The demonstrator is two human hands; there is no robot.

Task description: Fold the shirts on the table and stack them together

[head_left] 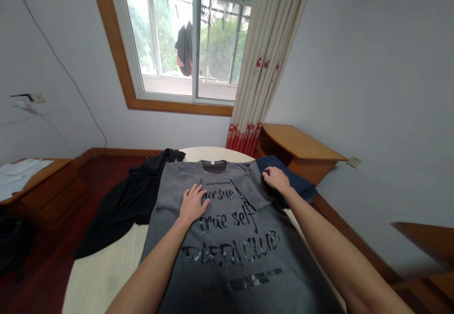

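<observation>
A dark grey T-shirt (pixel 227 236) with black lettering lies spread face up on a pale round table (pixel 102 274), its collar toward the window. Both short sleeves are folded inward over the chest. My left hand (pixel 193 203) rests flat on the shirt's left part, fingers spread near the printed words. At the shirt's right shoulder edge, my right hand (pixel 275 178) has its fingers curled against the cloth. Whether it pinches the fabric is hard to make out, since the fingertips are partly hidden.
Black clothing (pixel 131 196) hangs over the table's left side. Folded dark blue cloth (pixel 298 181) lies at the right edge. Beyond stand a wooden desk (pixel 301 142), a curtain (pixel 264 63) and a window (pixel 163 35). A wooden cabinet (pixel 53 193) holding white cloth (pixel 19 177) is at left.
</observation>
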